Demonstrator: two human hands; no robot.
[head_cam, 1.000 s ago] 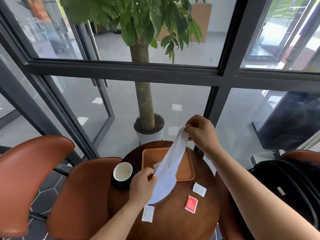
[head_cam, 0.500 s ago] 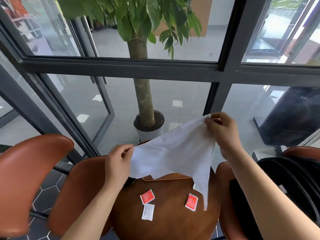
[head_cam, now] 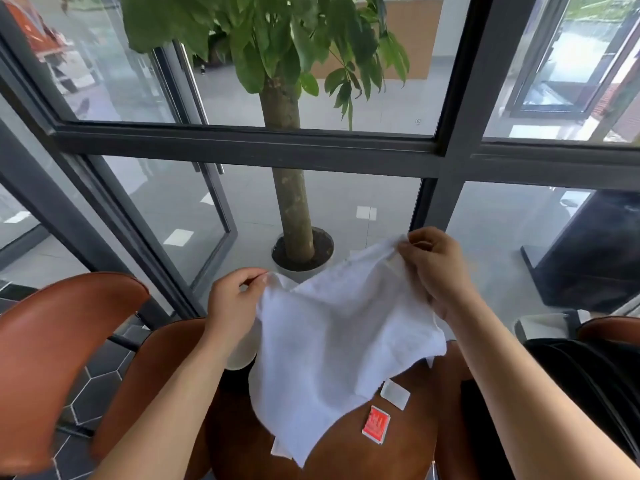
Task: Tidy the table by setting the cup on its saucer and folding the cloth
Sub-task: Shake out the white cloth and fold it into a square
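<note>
Above a round brown table (head_cam: 349, 452) by a glass wall (head_cam: 353, 192), the left hand (head_cam: 235, 301) and right hand (head_cam: 433, 268) each pinch an upper corner of the white cloth (head_cam: 332, 341). Print on the red packet (head_cam: 375, 425) is unreadable.

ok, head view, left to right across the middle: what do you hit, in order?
Orange chair → left hand → white cloth → right hand → black bag. Both hands pinch the cloth's top edge.
</note>
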